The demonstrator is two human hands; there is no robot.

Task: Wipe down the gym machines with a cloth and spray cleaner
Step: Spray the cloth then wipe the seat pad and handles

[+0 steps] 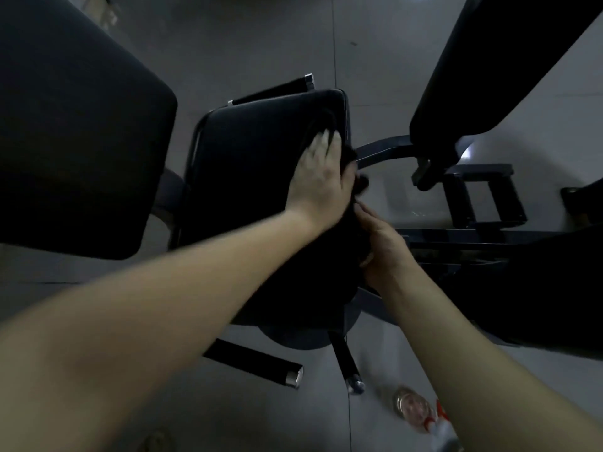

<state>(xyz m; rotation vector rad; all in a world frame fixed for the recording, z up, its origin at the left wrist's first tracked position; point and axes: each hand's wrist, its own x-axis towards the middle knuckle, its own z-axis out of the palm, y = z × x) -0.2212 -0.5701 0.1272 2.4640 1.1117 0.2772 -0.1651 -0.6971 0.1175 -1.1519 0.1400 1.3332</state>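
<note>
A black padded seat (261, 164) of a gym machine fills the middle of the head view. A dark cloth (354, 182) lies bunched at the seat's right edge. My left hand (321, 176) presses flat on the seat, its fingers straight and its thumb side against the cloth. My right hand (380, 238) grips the seat's right edge lower down, fingers curled under it and touching the cloth's lower part. A clear spray bottle (414, 411) with a red and white top lies on the floor at the bottom right, partly behind my right forearm.
A large black pad (71, 141) stands at the left and another long black pad (496, 66) at the upper right. A black metal frame (483, 197) with foot bars runs to the right. Black handles (257, 362) jut out below the seat. The floor is grey tile (244, 44).
</note>
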